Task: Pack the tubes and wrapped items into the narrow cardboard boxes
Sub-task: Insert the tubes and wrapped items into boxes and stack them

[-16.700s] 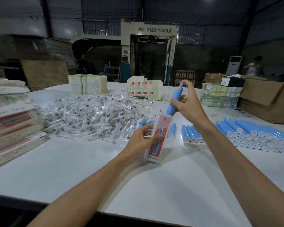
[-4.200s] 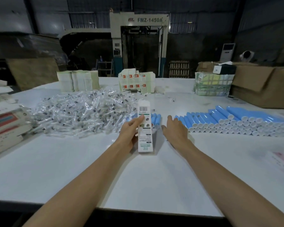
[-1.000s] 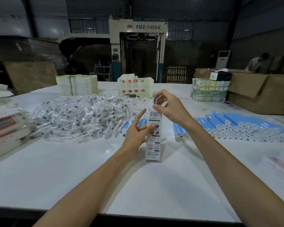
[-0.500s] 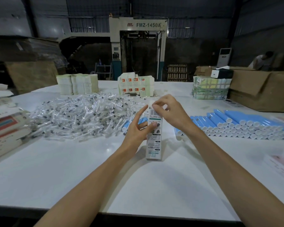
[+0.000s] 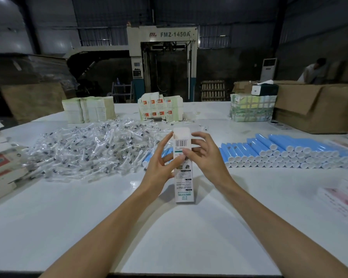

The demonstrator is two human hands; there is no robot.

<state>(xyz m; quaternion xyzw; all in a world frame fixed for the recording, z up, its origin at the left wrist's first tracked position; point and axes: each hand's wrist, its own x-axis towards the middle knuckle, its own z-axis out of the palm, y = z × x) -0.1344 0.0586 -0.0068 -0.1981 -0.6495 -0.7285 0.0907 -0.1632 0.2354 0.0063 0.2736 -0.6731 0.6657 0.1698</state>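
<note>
The right hand (image 5: pixel 206 159) has slid off the top flap (image 5: pixel 181 133). It now grips the upright narrow white printed cardboard box (image 5: pixel 184 183), mid-way across the white table (image 5: pixel 169 227), at three o'clock, and the left hand (image 5: pixel 161 165) grips it at nine. Tuck that flap in squarely.

"FMZ-1450A" on the machine (image 5: pixel 162 63); barcode on the box (image 5: pixel 183 173)

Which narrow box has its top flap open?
The narrow box held between the left hand and right hand; the stacked boxes at far left lie flat.

White table (image 5: pixel 169 227), heap of wrapped items (image 5: pixel 92 149), rows of blue tubes (image 5: pixel 279 153), carton stacks (image 5: pixel 88 111)
</note>
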